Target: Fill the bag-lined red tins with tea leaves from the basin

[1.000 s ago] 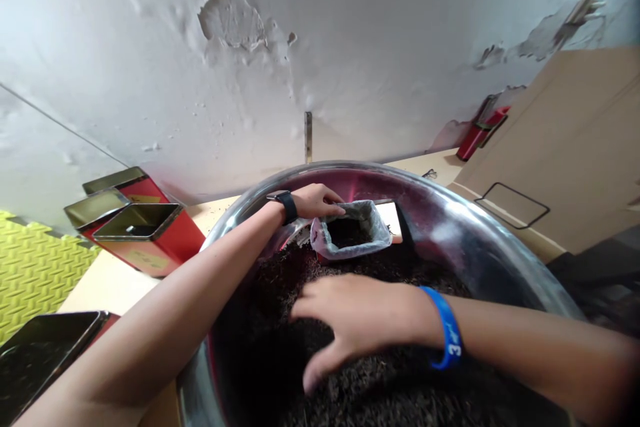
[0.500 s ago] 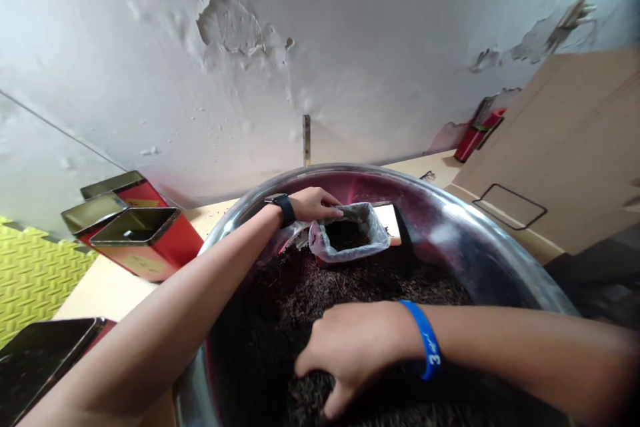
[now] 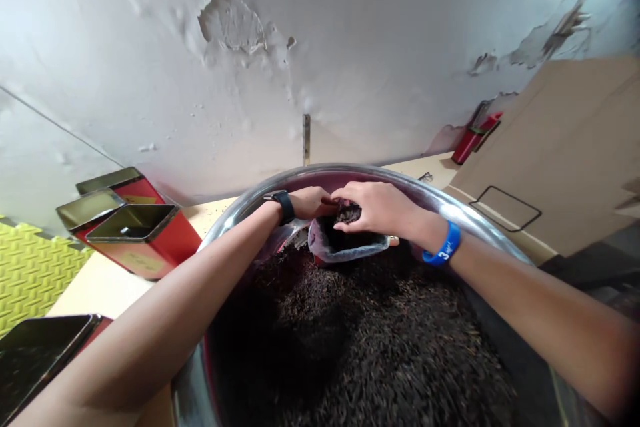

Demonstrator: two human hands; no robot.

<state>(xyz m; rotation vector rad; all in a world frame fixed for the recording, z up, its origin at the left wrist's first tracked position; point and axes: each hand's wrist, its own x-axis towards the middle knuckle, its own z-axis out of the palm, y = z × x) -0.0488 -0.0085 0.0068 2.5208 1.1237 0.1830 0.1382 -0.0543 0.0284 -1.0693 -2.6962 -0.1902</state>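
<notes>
A large metal basin is filled with dark, dry loose leaves that look like tea. Among them, near the far wall of the basin, stands a small red tin with a clear plastic liner folded over its rim. My left hand, wearing a dark watch, is closed on the tin's far left rim and liner; its fingertips are partly hidden. My right hand, with a blue wristband, is curled around a handful of tea leaves right over the tin's mouth.
Open red tins stand on the table to the left, with another dark-mouthed tin nearer me. A cardboard box is at the right, beside a red object near the wall. The peeling wall rises behind the basin.
My right hand has risen from the leaves in the basin and moved forward to the tin, now gripping a handful. My left hand stays at the rim.
</notes>
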